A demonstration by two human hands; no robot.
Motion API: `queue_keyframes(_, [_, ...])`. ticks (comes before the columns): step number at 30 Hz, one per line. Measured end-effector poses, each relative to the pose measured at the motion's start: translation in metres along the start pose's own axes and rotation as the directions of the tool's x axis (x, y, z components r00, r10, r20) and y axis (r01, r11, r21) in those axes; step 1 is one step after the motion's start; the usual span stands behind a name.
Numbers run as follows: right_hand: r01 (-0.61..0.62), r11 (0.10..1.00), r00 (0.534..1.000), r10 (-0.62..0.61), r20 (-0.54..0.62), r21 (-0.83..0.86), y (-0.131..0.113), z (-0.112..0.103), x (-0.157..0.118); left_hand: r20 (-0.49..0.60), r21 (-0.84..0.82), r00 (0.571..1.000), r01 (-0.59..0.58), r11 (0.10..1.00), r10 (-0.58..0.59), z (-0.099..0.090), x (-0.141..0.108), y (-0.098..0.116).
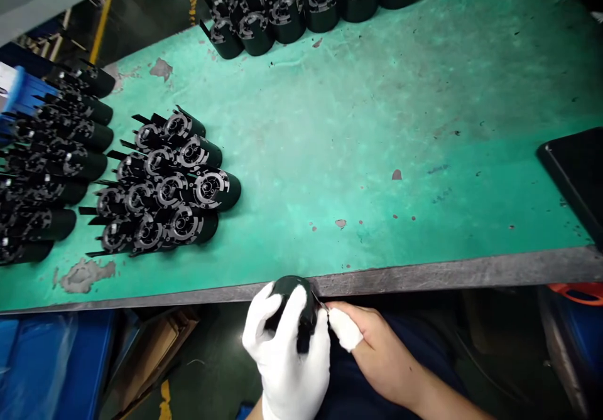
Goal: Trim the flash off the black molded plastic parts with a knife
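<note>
A black round plastic housing (293, 284) is held at the table's front edge. My left hand (291, 360), in a white glove, has its fingers wrapped round it. My right hand (384, 357) is bare apart from a white cover on its thumb. It is closed in a pinch on a thin tool with a narrow metal tip (321, 302), which meets the right side of the housing. Most of that tool is hidden in the fingers, so its exact kind does not show.
On the green tabletop (330, 125), similar black housings (211, 188) stand in groups at the left, and more (323, 5) line the far edge. A flat black object (577, 175) lies at the right. Below the edge are blue bins (85, 357), cardboard (153, 357) and an orange handle (577, 292).
</note>
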State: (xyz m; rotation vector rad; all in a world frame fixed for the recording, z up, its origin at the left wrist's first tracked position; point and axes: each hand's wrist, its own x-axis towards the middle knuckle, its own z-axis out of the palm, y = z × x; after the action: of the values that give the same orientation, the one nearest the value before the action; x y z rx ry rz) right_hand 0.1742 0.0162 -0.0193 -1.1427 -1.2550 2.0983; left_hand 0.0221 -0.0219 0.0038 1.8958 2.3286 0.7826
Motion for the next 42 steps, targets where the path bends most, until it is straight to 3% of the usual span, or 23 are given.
queue_keyframes(7, [-0.040, 0.996, 0.996, 0.033, -0.079, -0.082, 0.002, 0.003, 0.005, -0.028, -0.050, 0.999, -0.019, 0.999, 0.018, 0.003, 0.001, -0.003])
queue_keyframes(12, [-0.004, 1.000, 0.999, 0.003, -0.052, -0.024, 0.003, 0.002, 0.002, -0.011, -0.043, 1.000, -0.026, 0.999, 0.026, 0.003, 0.001, -0.003])
queue_keyframes(20, [-0.030, 0.987, 0.995, 0.014, -0.104, -0.156, 0.004, 0.004, 0.007, -0.036, -0.031, 0.998, -0.052, 0.998, 0.051, 0.004, 0.001, -0.002])
queue_keyframes(25, [-0.014, 0.996, 0.998, 0.010, -0.057, -0.084, 0.010, 0.000, 0.006, -0.031, -0.019, 0.998, -0.047, 0.999, 0.046, 0.004, 0.000, -0.001])
queue_keyframes(29, [-0.004, 0.992, 0.998, -0.004, -0.060, -0.128, 0.013, -0.001, 0.007, -0.047, -0.015, 0.998, -0.040, 0.999, 0.039, 0.006, -0.002, 0.000])
queue_keyframes(37, [0.014, 0.987, 0.994, -0.030, -0.104, -0.157, 0.018, 0.000, 0.004, -0.107, -0.165, 0.974, -0.214, 0.963, 0.198, 0.009, -0.006, -0.014])
queue_keyframes(42, [0.094, 0.980, 0.994, -0.103, -0.041, -0.174, 0.016, -0.006, 0.002, -0.111, -0.179, 0.977, -0.200, 0.963, 0.183, 0.008, -0.006, -0.012])
